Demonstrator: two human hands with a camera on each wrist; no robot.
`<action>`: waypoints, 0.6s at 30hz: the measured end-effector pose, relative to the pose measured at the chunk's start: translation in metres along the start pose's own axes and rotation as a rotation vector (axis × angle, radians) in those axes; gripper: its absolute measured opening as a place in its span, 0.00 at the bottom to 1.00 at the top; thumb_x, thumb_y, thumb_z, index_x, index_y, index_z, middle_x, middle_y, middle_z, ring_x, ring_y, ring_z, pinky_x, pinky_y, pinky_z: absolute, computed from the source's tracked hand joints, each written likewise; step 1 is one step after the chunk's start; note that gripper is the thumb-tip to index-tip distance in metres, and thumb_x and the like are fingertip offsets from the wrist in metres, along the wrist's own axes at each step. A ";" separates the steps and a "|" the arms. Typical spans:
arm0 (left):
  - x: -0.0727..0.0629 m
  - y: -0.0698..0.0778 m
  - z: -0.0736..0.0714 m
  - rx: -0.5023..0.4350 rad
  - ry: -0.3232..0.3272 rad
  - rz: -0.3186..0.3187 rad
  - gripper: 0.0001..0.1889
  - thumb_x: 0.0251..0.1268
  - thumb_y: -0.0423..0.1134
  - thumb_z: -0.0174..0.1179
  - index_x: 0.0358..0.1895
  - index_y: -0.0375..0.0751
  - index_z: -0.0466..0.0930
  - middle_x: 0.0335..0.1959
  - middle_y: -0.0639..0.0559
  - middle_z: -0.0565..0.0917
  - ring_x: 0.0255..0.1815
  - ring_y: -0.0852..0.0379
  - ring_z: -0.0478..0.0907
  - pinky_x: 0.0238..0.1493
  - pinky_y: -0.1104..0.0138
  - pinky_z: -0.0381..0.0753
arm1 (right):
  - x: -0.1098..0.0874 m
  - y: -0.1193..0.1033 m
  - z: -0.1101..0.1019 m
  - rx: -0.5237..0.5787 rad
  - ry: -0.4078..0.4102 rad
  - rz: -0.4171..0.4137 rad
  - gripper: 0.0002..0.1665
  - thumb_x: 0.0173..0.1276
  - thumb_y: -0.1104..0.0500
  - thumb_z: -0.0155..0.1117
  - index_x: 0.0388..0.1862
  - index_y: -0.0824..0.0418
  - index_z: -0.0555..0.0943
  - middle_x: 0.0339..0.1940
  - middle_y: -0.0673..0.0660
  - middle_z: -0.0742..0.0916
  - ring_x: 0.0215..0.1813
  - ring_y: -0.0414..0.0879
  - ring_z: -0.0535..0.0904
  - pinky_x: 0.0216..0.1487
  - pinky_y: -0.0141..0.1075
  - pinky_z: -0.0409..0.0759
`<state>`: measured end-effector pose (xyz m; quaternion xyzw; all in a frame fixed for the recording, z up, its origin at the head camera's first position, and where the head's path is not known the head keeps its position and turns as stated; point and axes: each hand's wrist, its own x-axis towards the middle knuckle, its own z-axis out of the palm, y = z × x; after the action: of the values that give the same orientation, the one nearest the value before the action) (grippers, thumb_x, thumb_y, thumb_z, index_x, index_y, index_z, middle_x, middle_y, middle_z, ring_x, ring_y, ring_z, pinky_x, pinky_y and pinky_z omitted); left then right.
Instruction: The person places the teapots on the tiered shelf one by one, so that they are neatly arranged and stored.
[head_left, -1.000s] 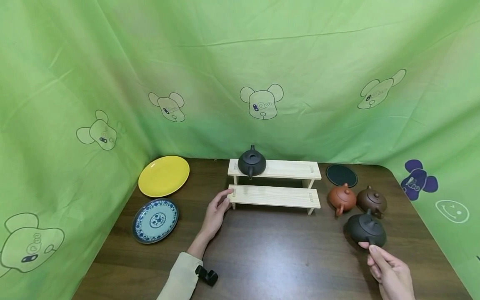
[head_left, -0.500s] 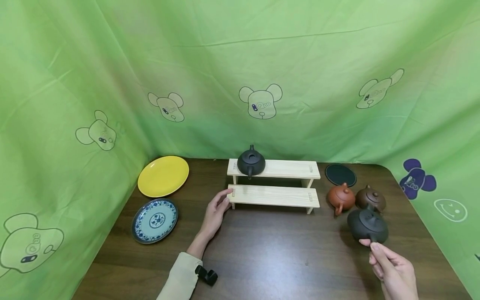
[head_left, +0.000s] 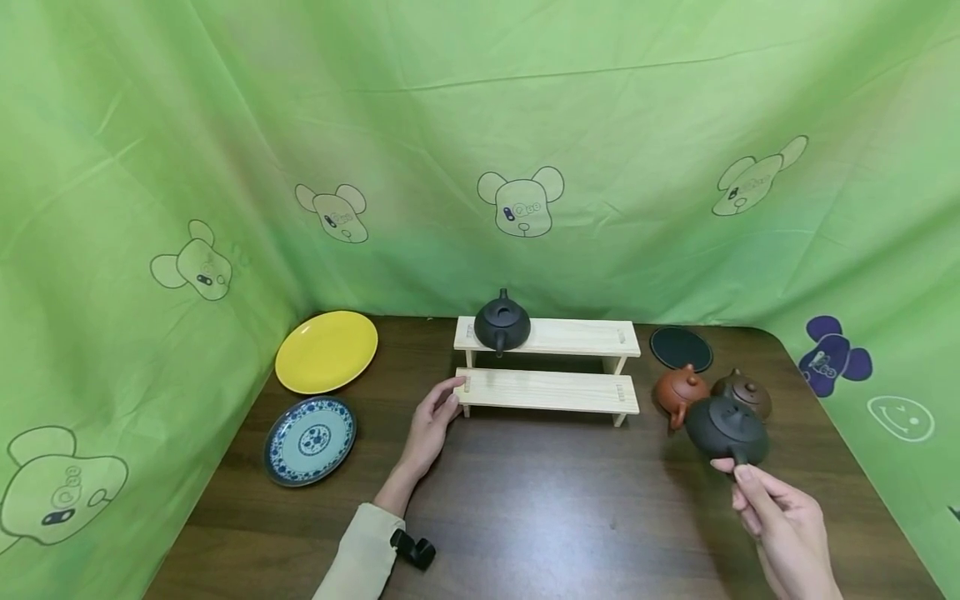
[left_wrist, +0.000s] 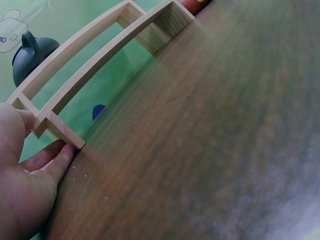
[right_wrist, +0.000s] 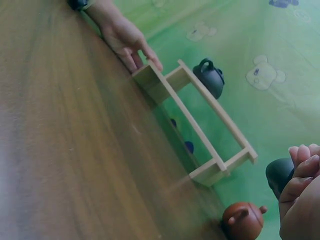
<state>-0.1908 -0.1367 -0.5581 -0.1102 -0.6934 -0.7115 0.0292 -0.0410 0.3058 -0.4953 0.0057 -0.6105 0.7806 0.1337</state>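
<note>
My right hand [head_left: 783,508] pinches the handle of a black teapot [head_left: 727,429], held above the table at the right. That teapot overlaps the reddish-brown teapot [head_left: 682,390] and the dark brown teapot [head_left: 741,392] in the head view. At the near left end of a two-tier wooden stand [head_left: 547,389], my left hand [head_left: 431,423] grips the lower tier. In the left wrist view its thumb [left_wrist: 25,120] lies at the board's corner, with fingers by the leg below. Another black teapot [head_left: 502,323] sits on the left end of the upper tier.
A yellow plate [head_left: 327,352] and a blue-and-white patterned plate [head_left: 311,442] lie on the left of the brown wooden table [head_left: 525,508]. A round black coaster [head_left: 681,348] is at the back right. Green cloth [head_left: 420,125] hangs behind and at both sides.
The black teapot in my right hand has risen and shifted slightly away from me, now overlapping the reddish-brown one. My left hand stays on the stand.
</note>
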 end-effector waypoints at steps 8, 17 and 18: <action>0.001 0.005 0.003 -0.002 0.017 -0.081 0.20 0.91 0.30 0.50 0.77 0.30 0.76 0.80 0.36 0.75 0.77 0.47 0.73 0.75 0.58 0.80 | 0.014 -0.009 0.014 -0.039 -0.013 -0.015 0.19 0.86 0.76 0.51 0.42 0.72 0.89 0.30 0.48 0.86 0.24 0.51 0.49 0.21 0.43 0.43; 0.001 -0.002 0.000 -0.004 0.002 0.014 0.20 0.91 0.37 0.54 0.75 0.35 0.79 0.78 0.37 0.77 0.74 0.53 0.76 0.69 0.66 0.83 | 0.028 -0.016 0.031 -0.080 -0.031 -0.019 0.20 0.87 0.74 0.53 0.33 0.71 0.86 0.32 0.48 0.89 0.22 0.51 0.50 0.20 0.44 0.43; 0.001 -0.004 0.000 -0.002 0.002 0.031 0.20 0.91 0.38 0.55 0.75 0.35 0.80 0.77 0.38 0.78 0.74 0.55 0.77 0.68 0.66 0.84 | 0.029 -0.017 0.032 -0.088 -0.032 -0.015 0.21 0.87 0.74 0.54 0.30 0.70 0.84 0.34 0.48 0.90 0.22 0.51 0.50 0.21 0.44 0.43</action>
<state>-0.1926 -0.1369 -0.5617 -0.1205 -0.6907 -0.7118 0.0409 -0.0702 0.2846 -0.4661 0.0166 -0.6462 0.7518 0.1298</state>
